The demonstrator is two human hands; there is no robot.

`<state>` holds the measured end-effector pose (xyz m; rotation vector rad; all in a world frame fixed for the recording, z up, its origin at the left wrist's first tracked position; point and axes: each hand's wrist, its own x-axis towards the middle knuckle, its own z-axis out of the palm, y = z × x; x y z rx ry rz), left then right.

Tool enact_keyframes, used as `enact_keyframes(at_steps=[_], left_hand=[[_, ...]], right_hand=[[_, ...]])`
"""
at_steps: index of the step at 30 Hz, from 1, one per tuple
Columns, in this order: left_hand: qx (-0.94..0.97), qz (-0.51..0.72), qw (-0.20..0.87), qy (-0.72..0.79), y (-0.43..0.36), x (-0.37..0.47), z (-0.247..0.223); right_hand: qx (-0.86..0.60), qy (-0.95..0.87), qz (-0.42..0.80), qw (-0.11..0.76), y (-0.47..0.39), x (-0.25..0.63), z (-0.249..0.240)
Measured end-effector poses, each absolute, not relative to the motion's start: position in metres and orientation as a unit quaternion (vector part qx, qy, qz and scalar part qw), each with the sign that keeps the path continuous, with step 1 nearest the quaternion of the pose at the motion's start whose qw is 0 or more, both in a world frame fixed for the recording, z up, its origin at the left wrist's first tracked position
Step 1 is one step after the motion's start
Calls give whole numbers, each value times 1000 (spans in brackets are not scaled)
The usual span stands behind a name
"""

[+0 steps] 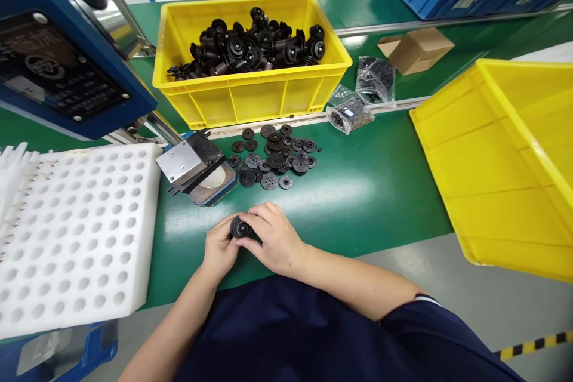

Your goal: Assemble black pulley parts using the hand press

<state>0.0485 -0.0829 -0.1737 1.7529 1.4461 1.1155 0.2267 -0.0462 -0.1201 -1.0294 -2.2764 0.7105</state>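
Between my two hands, close to the front edge of the green table, is a small black round flanged part [240,227], its disc end turned up. My left hand [221,246] is closed around its left side. From the right, the thumb and fingers of my right hand [274,237] grip the same part; its lower portion is hidden by the fingers. Just beyond lie several loose black discs [269,181] of different sizes, some overlapping. A press fixture with a metal block [180,162] stands left of the discs.
A yellow bin [250,93] full of black spool-like parts stands behind the discs. White foam tray [89,233] with rows of holes lies left, under the blue press head [67,65]. At right are a tilted yellow bin [501,179], plastic bags [351,114] and a cardboard box [423,51].
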Motion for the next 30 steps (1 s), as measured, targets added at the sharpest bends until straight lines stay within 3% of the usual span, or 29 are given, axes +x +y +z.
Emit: enact_keyframes(at_steps=[17,30], left_hand=[[686,392,248,561,-84,43,-181],[666,382,266,582,-85,45,-176]], right_hand=[[-365,-840,260,306,-47,218,-134],[-355,-872,240,238,-41,218,-124]])
